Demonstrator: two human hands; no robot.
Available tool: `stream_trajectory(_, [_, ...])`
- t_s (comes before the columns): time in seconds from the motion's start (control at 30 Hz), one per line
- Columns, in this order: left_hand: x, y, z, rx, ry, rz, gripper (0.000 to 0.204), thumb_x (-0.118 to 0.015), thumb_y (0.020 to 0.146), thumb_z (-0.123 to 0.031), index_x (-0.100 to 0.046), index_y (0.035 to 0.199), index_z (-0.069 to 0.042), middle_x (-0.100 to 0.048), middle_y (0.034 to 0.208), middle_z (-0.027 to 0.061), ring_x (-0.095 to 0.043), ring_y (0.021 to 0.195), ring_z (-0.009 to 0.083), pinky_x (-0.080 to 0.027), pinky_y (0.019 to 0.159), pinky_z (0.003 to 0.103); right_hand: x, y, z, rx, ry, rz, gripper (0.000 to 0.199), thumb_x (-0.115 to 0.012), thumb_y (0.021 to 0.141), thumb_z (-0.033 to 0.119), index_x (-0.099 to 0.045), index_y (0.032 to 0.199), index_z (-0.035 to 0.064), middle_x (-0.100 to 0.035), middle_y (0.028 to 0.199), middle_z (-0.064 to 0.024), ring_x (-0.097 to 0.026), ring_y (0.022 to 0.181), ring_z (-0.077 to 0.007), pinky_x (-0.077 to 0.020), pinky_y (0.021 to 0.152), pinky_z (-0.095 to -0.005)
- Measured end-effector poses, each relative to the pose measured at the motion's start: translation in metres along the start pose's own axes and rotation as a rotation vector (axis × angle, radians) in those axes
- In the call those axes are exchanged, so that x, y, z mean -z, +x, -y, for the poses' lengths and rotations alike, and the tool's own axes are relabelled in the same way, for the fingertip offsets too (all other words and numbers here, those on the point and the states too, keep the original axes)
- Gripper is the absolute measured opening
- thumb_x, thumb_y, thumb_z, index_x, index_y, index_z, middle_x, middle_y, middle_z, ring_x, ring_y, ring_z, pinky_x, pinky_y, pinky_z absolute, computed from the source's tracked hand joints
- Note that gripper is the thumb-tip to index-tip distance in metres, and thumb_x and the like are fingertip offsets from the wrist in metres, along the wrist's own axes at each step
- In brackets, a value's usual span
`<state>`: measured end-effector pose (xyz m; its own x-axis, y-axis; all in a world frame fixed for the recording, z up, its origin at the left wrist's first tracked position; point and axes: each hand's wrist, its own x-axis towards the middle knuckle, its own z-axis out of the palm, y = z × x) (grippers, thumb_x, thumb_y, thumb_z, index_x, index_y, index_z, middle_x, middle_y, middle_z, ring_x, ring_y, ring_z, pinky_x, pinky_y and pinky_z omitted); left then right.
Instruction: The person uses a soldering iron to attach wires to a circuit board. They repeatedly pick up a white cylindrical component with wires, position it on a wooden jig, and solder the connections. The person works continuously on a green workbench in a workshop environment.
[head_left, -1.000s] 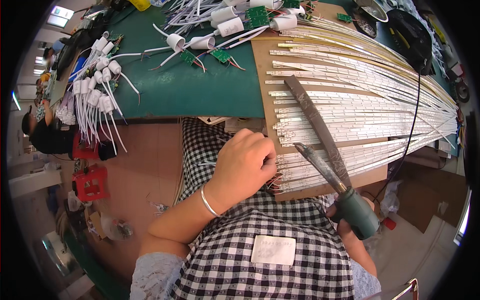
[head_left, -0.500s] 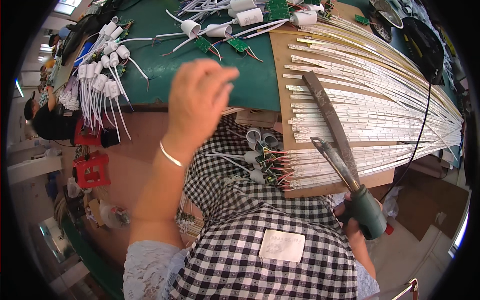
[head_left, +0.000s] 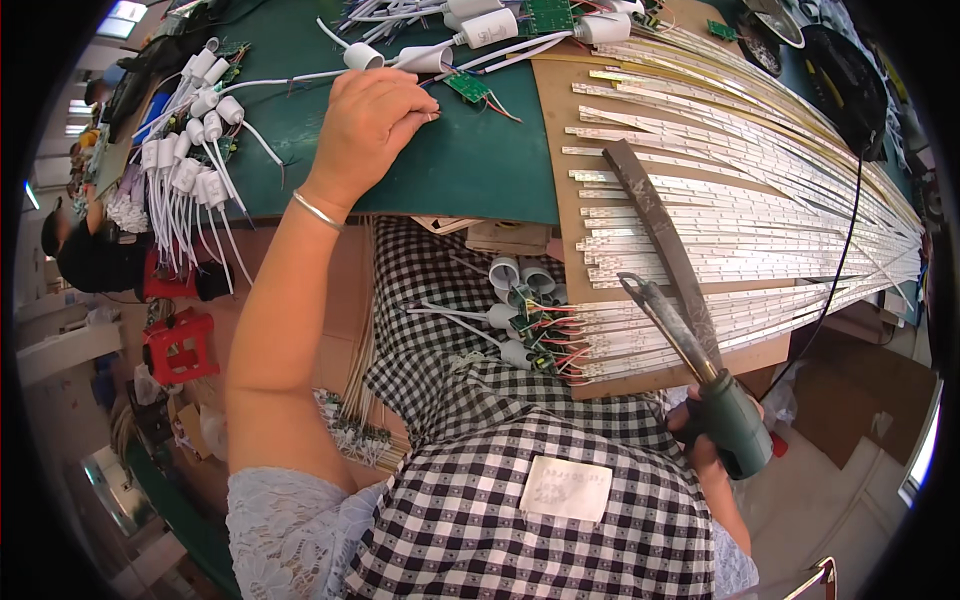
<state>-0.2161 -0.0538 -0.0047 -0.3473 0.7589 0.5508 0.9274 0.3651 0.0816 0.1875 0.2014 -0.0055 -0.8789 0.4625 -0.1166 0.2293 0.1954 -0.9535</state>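
Note:
My left hand (head_left: 362, 135) is over the green table, its fingers pinched together beside a green circuit board (head_left: 466, 88) with thin wires. What they hold, if anything, is hidden beneath them. White lamp caps (head_left: 362, 57) with white cables lie just beyond the fingertips. At the lower right my right hand (head_left: 706, 458) is wrapped round the dark green handle of a soldering iron (head_left: 738, 425). Its metal shaft tilts up and left over the LED strips (head_left: 690, 225). A dark flat bar (head_left: 650, 215) lies slanted across those strips.
A brown board (head_left: 556, 110) bears the strips. Several caps with boards (head_left: 520, 315) are wired to the near strips, over my checked apron (head_left: 520, 430). A bundle of caps (head_left: 205, 130) hangs at the table's left edge. Farther left are a red stool (head_left: 182, 345) and another person (head_left: 100, 250).
My left hand has moved up and left, its fingers closing together over the spot where another small circuit board lay. The right hand and soldering iron have hardly moved.

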Motion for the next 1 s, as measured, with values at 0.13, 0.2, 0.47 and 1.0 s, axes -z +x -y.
stream_trajectory(0.13, [0.005, 0.001, -0.037, 0.056, -0.154, -0.007, 0.01, -0.072, 0.078, -0.01, -0.068, 0.087, -0.012, -0.068, 0.086, 0.0004, -0.062, 0.087, 0.0217, -0.042, 0.082, 0.036, 0.001, 0.004, 0.012, -0.019, -0.041, 0.025, 0.063, -0.056, 0.088, 0.061, -0.065, 0.086, -0.0013, -0.064, 0.067, -0.0056, -0.063, 0.061, -0.0152, -0.0501, 0.058, -0.0266])
stream_trajectory(0.2, [0.004, 0.0, -0.062, 0.072, -0.228, -0.013, 0.011, -0.072, 0.077, -0.009, -0.068, 0.087, -0.012, -0.066, 0.085, 0.0016, -0.062, 0.084, 0.0228, -0.042, 0.079, 0.037, 0.002, 0.004, 0.01, 0.002, 0.003, 0.045, 0.054, -0.06, 0.088, 0.052, -0.065, 0.089, -0.0021, -0.065, 0.07, -0.0065, -0.064, 0.063, -0.0155, -0.0505, 0.06, -0.0268])
stream_trajectory(0.47, [-0.002, -0.008, -0.133, -0.075, -0.301, 0.043, 0.019, -0.069, 0.072, -0.008, -0.068, 0.09, -0.012, -0.061, 0.083, -0.0003, -0.059, 0.074, 0.0195, -0.042, 0.071, 0.035, 0.003, 0.003, 0.014, -0.009, 0.171, 0.048, 0.031, -0.065, 0.088, 0.026, -0.063, 0.097, -0.0027, -0.065, 0.08, -0.009, -0.065, 0.068, -0.016, -0.0515, 0.066, -0.0269])
stream_trajectory(1.0, [-0.003, -0.003, -0.169, -0.124, -0.372, 0.146, 0.016, -0.07, 0.07, -0.006, -0.068, 0.086, -0.006, -0.055, 0.075, 0.0012, -0.053, 0.065, 0.0182, -0.039, 0.062, 0.033, 0.012, -0.012, -0.024, 0.205, 0.248, 0.201, 0.045, -0.072, 0.085, 0.015, -0.052, 0.12, -0.0037, -0.062, 0.114, -0.0172, -0.064, 0.099, -0.0238, -0.0514, 0.084, -0.0338])
